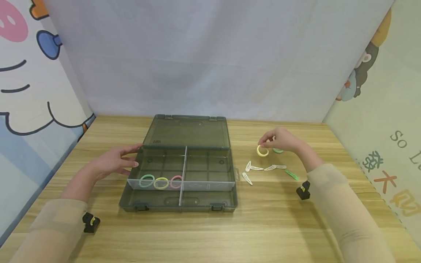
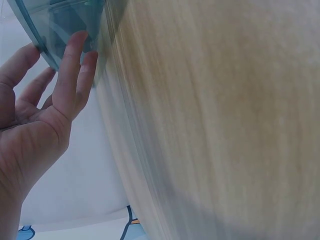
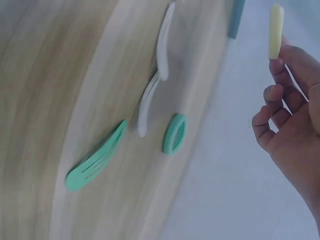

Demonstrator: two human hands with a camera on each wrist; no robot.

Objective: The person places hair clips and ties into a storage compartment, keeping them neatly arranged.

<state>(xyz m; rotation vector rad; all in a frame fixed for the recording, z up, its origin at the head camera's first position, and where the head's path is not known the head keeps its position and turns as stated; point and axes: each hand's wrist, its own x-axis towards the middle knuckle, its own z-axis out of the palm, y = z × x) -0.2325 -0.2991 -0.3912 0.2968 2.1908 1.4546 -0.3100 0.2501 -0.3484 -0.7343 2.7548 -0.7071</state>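
Yellow ring [image 1: 262, 156] up in the right hand [image 1: 279, 140], pinched at the fingertips, forearm slanting forward and left! It's near the green ring [image 1: 277, 150], right of the box [image 1: 204, 209], hole facing the head camera; edge-on from the right wrist, long axis near vertical. Left hand [image 1: 113, 162], fingers loosely spread, touches the box's left side.

Box [image 2: 55, 22] cropped by left wrist view's top edge, lid marking [image 1: 156, 141] illegibly small
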